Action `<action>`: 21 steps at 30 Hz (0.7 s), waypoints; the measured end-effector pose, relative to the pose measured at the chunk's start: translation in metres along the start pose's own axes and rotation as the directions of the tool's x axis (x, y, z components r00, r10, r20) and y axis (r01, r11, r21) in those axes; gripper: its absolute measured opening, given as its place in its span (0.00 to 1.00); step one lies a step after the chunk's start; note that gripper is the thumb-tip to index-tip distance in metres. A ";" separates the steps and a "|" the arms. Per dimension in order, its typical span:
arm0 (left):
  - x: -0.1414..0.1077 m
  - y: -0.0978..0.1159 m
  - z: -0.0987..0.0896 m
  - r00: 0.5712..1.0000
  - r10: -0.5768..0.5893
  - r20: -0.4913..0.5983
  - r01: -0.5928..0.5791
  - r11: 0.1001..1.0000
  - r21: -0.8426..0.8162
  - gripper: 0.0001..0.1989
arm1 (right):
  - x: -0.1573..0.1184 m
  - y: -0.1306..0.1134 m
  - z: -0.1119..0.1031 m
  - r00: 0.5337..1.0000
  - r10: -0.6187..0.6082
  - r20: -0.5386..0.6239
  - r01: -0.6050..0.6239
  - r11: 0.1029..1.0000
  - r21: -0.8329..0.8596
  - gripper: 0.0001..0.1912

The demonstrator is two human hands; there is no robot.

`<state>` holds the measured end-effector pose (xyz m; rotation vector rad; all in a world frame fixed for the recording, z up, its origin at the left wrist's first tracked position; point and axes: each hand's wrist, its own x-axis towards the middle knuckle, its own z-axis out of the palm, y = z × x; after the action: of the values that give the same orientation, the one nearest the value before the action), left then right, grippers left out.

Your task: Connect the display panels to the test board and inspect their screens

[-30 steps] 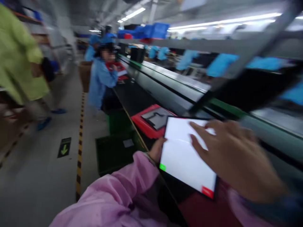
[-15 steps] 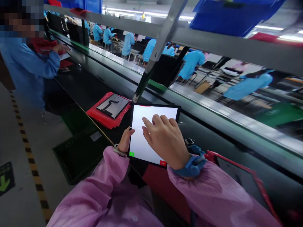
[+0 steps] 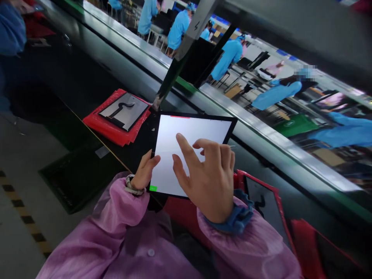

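Display panel [image 3: 171, 143] nearer; black bench [image 3: 55, 73] below; blue-smocked workers [image 3: 180, 29] beyond, apparently seated.

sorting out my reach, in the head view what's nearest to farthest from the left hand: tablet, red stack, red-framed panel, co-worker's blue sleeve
1. The tablet: the left hand grips its left edge.
2. The red stack: on the bench, up and left of the tablet.
3. The red-framed panel: beyond the right sleeve.
4. The co-worker's blue sleeve: far up the bench, top left corner.

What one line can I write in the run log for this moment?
left hand: holds tablet by its edge | right hand: open over tablet | beside tablet: red sheets
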<state>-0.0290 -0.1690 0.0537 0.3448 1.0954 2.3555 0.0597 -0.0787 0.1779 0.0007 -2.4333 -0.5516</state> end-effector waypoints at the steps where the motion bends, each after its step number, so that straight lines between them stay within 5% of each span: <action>1: 0.000 0.000 0.000 1.000 0.001 -0.006 -0.001 1.000 0.008 0.22 | 0.001 -0.001 0.001 1.000 -0.002 0.015 0.002 1.000 -0.002 0.19; 12: 0.007 -0.001 0.001 0.998 -0.058 0.032 0.058 0.998 0.010 0.25 | 0.020 -0.002 0.018 0.990 -0.043 0.137 0.045 0.999 -0.007 0.24; 17: 0.007 0.004 0.003 1.000 -0.019 0.016 0.019 1.000 -0.008 0.23 | 0.016 0.003 0.020 0.984 -0.154 0.092 0.152 0.988 0.034 0.20; 21: 0.007 0.002 0.001 0.999 -0.040 0.022 0.040 0.999 -0.024 0.26 | 0.014 0.008 0.016 0.989 -0.116 0.089 0.112 0.993 0.041 0.16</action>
<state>-0.0349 -0.1659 0.0563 0.3358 1.0533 2.3227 0.0403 -0.0672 0.1772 0.1334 -2.5437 -0.5692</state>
